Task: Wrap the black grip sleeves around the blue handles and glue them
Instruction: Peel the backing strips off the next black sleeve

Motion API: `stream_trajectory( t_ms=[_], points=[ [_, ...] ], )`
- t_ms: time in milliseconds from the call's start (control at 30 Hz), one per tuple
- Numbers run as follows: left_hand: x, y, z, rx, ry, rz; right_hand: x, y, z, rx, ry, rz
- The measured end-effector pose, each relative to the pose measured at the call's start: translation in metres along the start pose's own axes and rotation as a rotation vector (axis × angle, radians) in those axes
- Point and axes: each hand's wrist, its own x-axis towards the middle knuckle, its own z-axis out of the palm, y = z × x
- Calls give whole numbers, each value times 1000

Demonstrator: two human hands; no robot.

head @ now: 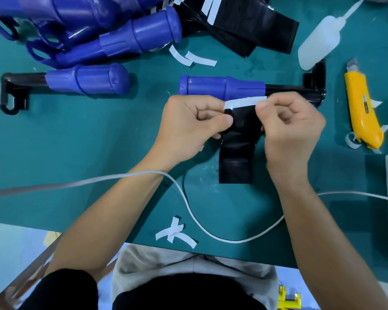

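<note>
Left grip (pixel 188 121) pinches the left edge of the black sleeve (pixel 238 157) between thumb and curled fingers, near its top. My right grip (pixel 289 126) is curled as well, thumb and forefinger pinching the right end of the white strip (pixel 244 103) that runs along the sleeve's top edge. I see the rest of the sleeve trailing toward me, its lower end lying on the green surface (pixel 76 142).

Just beyond my knuckles the blue handle (pixel 220 88) lies sideways on its black bar (pixel 287 88); I cannot tell whether the strip touches it. A second blue handle (pixel 87 79) sits well apart to the left on its own black bracket. More blue handles are heaped (pixel 121 39) at the far left corner, next to a stack of black sleeves (pixel 251 25).

To my right I have a white squeeze bottle (pixel 320 41) lying tilted and a yellow utility knife (pixel 361 108) just beside it. Loose white strips (pixel 176 233) lie near the front edge, and a white cable (pixel 188 204) loops across the surface under my forearms.
</note>
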Motion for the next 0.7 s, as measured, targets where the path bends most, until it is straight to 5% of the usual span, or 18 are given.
stream_trajectory(
  t_ms=[100, 233, 700],
  points=[
    [-2, -3, 4, 13, 44, 3, -14, -5, 2, -282, 160, -181],
    [-5, -7, 10, 100, 92, 72, -29, -8, 10, -434, -40, -370],
    [-9, -7, 15, 195, 35, 133, -18, 0, 8, -230, -131, -298]
  ],
)
